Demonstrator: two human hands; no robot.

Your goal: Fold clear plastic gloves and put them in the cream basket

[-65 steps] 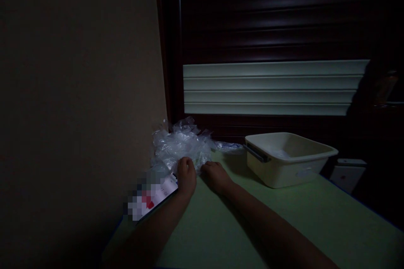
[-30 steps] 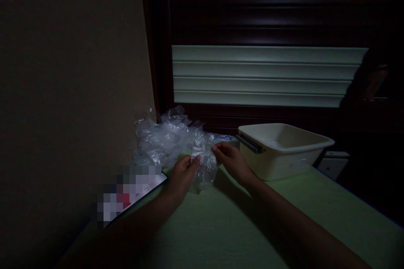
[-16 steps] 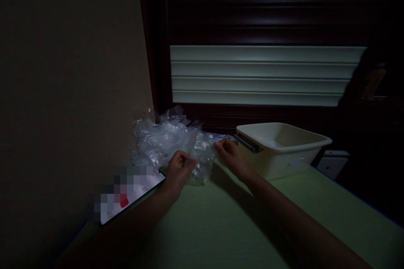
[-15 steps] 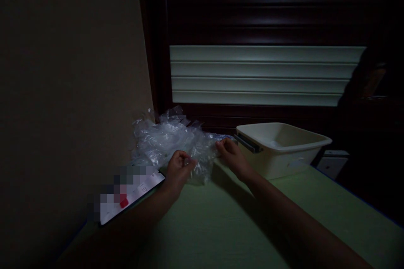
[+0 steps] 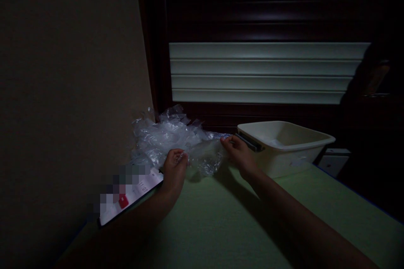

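A clear plastic bag (image 5: 206,157) is stretched between my two hands, a little above the green tabletop. My left hand (image 5: 174,168) pinches its left edge, fingers closed. At the other side, my right hand (image 5: 238,153) grips the bag's upper right edge between thumb and fingers. Behind my left hand lies a heap of crumpled clear plastic bags (image 5: 167,134), shiny and loosely piled against the wall. Just beyond my right hand stands a cream plastic bin (image 5: 293,162) with a dark handle; some pale, see-through material shows inside it.
A phone or tablet (image 5: 135,195) with a lit screen lies left of my left forearm. A white box (image 5: 334,162) sits beyond the right edge of the green table (image 5: 205,227). Wall and dark slatted panel (image 5: 259,17) bound the left and back.
My hands have moved slightly apart, the left one to the left and the right one to the right. The bag between them is now spread wider and flatter.
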